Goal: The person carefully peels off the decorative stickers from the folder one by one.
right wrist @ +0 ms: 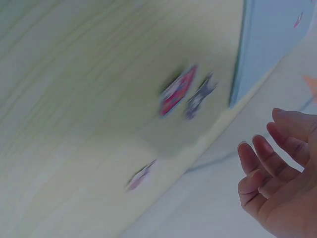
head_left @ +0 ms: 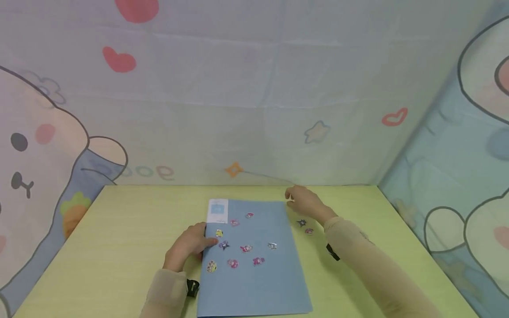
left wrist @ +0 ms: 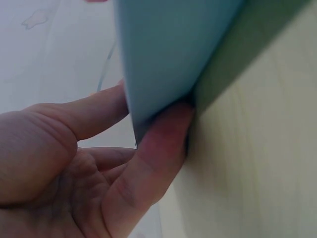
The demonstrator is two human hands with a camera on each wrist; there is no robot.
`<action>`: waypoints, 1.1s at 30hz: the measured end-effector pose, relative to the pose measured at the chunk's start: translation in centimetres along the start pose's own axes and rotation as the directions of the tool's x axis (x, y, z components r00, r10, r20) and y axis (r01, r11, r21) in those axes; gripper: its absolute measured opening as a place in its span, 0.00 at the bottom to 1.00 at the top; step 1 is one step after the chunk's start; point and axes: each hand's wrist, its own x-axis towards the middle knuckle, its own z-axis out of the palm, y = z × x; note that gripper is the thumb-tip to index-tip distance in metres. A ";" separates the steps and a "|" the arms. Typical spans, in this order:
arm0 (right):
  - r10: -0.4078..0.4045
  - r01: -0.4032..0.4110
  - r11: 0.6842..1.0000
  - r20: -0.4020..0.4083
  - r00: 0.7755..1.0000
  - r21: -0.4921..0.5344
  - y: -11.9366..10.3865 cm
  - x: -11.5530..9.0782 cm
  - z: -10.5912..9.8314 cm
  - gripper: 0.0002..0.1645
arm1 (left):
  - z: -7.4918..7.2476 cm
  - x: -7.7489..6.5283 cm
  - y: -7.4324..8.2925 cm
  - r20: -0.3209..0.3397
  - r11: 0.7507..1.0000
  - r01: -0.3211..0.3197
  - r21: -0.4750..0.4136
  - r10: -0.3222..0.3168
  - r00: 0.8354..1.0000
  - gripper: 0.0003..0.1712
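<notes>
A blue folder (head_left: 254,291) lies on the table with a white label (head_left: 218,211) at its upper left and several small cartoon stickers scattered over its cover. My left hand (head_left: 190,244) pinches its left edge, thumb on top and a finger underneath. The left wrist view shows that edge raised off the table between thumb and finger (left wrist: 153,153). Near the folder's upper right corner, my right hand (head_left: 306,202) hovers with loosely bent fingers. In the right wrist view nothing appears in this hand (right wrist: 282,173).
Right of the folder, a dark star-shaped sticker (head_left: 301,223) and a pinkish-red sticker (head_left: 309,231) lie on the pale yellow table (head_left: 131,247). Another pink sticker (right wrist: 140,176) shows in the right wrist view. A printed cloth (head_left: 254,88) hangs behind the table.
</notes>
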 end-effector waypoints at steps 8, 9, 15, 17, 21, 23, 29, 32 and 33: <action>-0.145 0.145 0.989 -0.015 0.989 0.010 -5.1 2.3 1.6 0.14 | 0.1 0.2 0.0 -0.005 1.000 -0.002 0.007 0.002 1.000 0.18; -0.155 0.155 0.988 -0.014 0.988 0.019 -5.7 2.6 1.8 0.14 | 0.1 0.2 0.0 -0.004 1.000 -0.003 0.005 0.003 1.000 0.18; -0.259 0.258 0.966 0.035 0.965 0.020 -8.3 3.6 3.4 0.15 | 0.1 0.2 0.0 0.001 1.000 0.004 -0.004 -0.004 1.000 0.18; -0.297 0.296 0.955 0.046 0.954 0.015 -8.7 3.8 3.8 0.16 | 0.1 0.1 0.0 0.001 1.000 0.005 -0.001 -0.005 1.000 0.18; -0.311 0.313 0.950 0.065 0.948 -0.013 -9.2 3.8 4.5 0.15 | 0.0 0.1 0.1 -0.001 1.000 0.000 -0.003 0.000 1.000 0.18; -0.306 0.308 0.951 0.077 0.949 -0.015 -9.4 3.8 4.7 0.13 | 0.0 0.1 0.1 -0.003 1.000 -0.001 -0.003 0.001 1.000 0.18; -0.303 0.305 0.952 0.088 0.949 -0.016 -9.6 3.5 4.8 0.09 | 0.0 -0.1 0.1 -0.003 1.000 -0.004 0.009 0.004 1.000 0.19; -0.312 0.315 0.949 0.081 0.947 -0.025 -9.8 3.3 4.8 0.07 | -0.1 -0.1 0.1 -0.006 1.000 -0.009 0.019 0.009 1.000 0.19; -0.314 0.317 0.948 0.079 0.946 -0.022 -9.8 3.3 4.7 0.06 | -0.1 -0.1 0.1 -0.008 1.000 -0.009 0.020 0.009 1.000 0.19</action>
